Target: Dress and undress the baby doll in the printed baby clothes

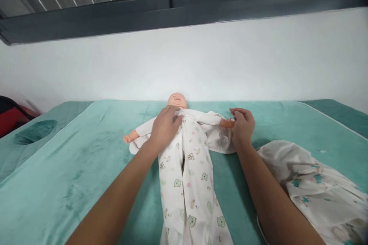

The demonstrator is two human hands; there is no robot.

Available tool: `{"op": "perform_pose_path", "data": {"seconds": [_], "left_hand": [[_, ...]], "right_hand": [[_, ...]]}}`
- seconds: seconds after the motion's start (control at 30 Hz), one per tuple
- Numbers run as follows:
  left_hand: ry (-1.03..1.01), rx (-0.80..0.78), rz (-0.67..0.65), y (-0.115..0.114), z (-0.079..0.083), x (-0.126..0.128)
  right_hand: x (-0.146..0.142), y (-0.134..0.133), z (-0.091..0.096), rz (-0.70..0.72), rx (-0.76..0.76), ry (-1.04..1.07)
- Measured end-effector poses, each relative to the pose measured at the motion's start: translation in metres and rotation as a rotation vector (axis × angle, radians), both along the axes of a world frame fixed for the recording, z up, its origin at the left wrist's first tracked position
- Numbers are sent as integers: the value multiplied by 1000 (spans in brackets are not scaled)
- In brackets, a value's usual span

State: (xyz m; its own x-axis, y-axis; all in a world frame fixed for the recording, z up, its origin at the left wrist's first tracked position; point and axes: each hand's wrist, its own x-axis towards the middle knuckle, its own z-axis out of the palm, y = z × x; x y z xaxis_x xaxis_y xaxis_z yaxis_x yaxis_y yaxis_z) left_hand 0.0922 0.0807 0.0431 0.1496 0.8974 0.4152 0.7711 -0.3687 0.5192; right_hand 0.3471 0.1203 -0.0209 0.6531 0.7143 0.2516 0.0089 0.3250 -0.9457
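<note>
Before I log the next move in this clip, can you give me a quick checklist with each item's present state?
1. The doll lies face up on the teal blanket: ok.
2. The left hand rests flat on the doll's chest, over the sleepsuit: ok.
3. The right hand has its fingers closed on the sleeve at the cuff: ok.
4. Both of the doll's hands are out of their cuffs: ok.
5. Sleepsuit front closed: not ok, a dark gap shows below the chest.
6. The second printed garment lies apart from the doll: ok.
</note>
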Motion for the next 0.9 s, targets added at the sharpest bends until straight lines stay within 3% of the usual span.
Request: {"op": "perform_pose_path", "data": {"seconds": [0.07, 0.13, 0.2, 0.27, 0.4, 0.53, 0.67, 0.9], "left_hand": [[-220, -3, 133, -13, -25, -27], [-417, -99, 177, -20, -49, -44], [-523, -181, 157, -24, -64, -53], [-560, -214, 90, -25, -69, -57], [-623, -275, -82, -24, -62, -62], [-692, -348, -199, -21, -59, -69], [-743, -388, -252, -17, -59, -70], [-799, -426, -310, -11, -61, -68]], "right_hand": [[-22, -10, 2, -7, 40, -377], [-46, -19, 1, 225, 52, -581], [-64, -25, -2, 505, 25, -600], [-73, -26, -5, 641, -35, -536], [-71, -21, -10, 666, -170, -423], [-68, -20, -7, 680, -192, -340], [-70, -23, -4, 706, -228, -317], [-72, -22, -4, 622, -196, -478]]}}
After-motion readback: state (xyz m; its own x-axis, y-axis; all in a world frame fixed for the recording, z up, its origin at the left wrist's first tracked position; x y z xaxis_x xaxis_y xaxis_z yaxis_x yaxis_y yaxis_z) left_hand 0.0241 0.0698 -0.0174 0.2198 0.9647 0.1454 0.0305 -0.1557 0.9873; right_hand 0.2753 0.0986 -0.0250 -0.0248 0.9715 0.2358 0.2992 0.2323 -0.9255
